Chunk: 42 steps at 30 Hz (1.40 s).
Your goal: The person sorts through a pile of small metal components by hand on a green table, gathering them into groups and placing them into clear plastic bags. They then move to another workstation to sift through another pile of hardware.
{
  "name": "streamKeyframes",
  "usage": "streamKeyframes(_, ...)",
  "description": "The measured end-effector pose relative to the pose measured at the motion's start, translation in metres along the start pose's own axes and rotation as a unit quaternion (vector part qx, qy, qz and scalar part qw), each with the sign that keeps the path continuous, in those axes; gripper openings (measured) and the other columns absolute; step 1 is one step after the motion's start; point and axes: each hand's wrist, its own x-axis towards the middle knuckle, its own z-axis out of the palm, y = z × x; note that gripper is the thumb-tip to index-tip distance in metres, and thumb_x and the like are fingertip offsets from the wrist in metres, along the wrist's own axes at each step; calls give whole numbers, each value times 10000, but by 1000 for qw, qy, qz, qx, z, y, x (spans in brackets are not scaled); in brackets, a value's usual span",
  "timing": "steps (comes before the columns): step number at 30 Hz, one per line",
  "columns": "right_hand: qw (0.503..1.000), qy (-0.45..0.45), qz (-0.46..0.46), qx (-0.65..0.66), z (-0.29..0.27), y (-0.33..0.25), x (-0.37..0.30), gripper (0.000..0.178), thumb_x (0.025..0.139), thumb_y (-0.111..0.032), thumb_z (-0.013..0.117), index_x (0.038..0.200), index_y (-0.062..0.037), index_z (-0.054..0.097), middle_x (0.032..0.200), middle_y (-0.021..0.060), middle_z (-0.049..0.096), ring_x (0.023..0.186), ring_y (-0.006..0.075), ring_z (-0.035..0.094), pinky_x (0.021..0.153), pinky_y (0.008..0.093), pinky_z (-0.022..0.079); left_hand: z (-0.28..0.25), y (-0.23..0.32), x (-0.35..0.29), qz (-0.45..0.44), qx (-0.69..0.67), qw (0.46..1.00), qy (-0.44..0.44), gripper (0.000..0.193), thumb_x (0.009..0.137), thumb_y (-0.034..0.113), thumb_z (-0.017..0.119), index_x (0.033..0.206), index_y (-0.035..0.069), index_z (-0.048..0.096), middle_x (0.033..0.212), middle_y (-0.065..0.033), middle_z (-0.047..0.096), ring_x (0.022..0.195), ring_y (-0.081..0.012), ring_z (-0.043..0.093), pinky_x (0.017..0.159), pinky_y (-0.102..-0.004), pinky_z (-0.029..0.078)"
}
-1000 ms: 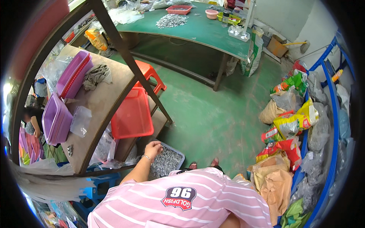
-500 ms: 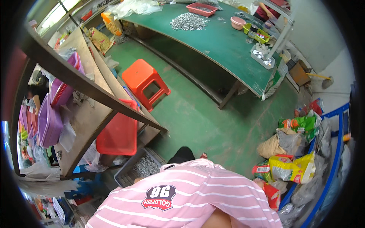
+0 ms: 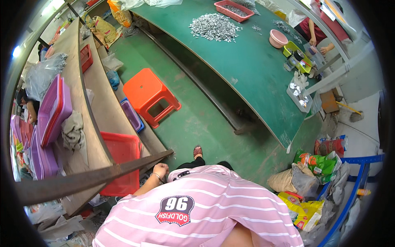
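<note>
My left hand (image 3: 160, 170) hangs at my left side, with a bracelet at its wrist. Its fingers are curled in, and nothing shows in them. Closest to it are a dark shelf post (image 3: 135, 165) and a red plastic tray (image 3: 125, 183) on the lower shelf. My right hand is out of sight; the pink striped shirt covers that side. Ahead stands an orange plastic stool (image 3: 142, 88) on the green floor. Past it, the long green table (image 3: 242, 70) holds a heap of small silvery metal parts (image 3: 214, 27) and a pink basket (image 3: 233, 10).
Wooden shelving (image 3: 88, 123) on my left holds purple baskets (image 3: 51, 111) and a grey cloth (image 3: 74, 131). At the right are filled bags (image 3: 294, 179) and a blue metal frame (image 3: 362, 160). A person's hand (image 3: 313, 41) is at the table's far right. A broom (image 3: 354, 115) leans by the wall.
My view has shifted forward along the shelving. My left hand has come into view beside the shelf post. The grey crate of metal parts is now mostly hidden; one of my feet has stepped forward.
</note>
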Motion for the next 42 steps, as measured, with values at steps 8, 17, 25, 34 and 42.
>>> streamKeyframes(8,998,39,33,26,-10,-144,22,69,793,-12,551,734,7,579,638,39,575,541,119,520,510,266,437,9,127,57,-12,-3,999,50,104,803,52,549,901,35,578,712,-55,601,555,-130,562,455,-247,434)
streamKeyframes(17,940,46,-285,-179,-48,-424,187,92,813,-74,555,820,15,576,629,77,549,571,126,504,547,272,426,31,177,102,-97,-69,989,86,135,801,74,559,928,39,587,715,-66,610,562,-143,577,418,-257,440)
streamKeyframes(25,873,-60,-386,-293,43,-658,266,184,773,-76,575,947,-21,587,904,148,579,875,319,563,769,376,456,46,258,167,-65,-56,995,47,132,791,66,577,915,20,588,716,-67,604,566,-147,567,442,-249,429)
streamKeyframes(34,770,-13,-534,-349,151,-791,338,293,744,-33,564,1037,-26,546,1094,124,526,1062,296,486,895,385,397,80,528,288,431,211,871,110,102,786,63,592,872,10,580,803,-109,557,693,-203,555,639,-304,466)
streamKeyframes(42,715,40,-598,-360,232,-869,394,360,747,-2,518,1107,-15,522,1213,120,484,1140,299,435,960,401,340,145,662,344,531,220,813,92,218,738,37,617,951,25,573,885,-133,532,737,-235,572,671,-324,483)
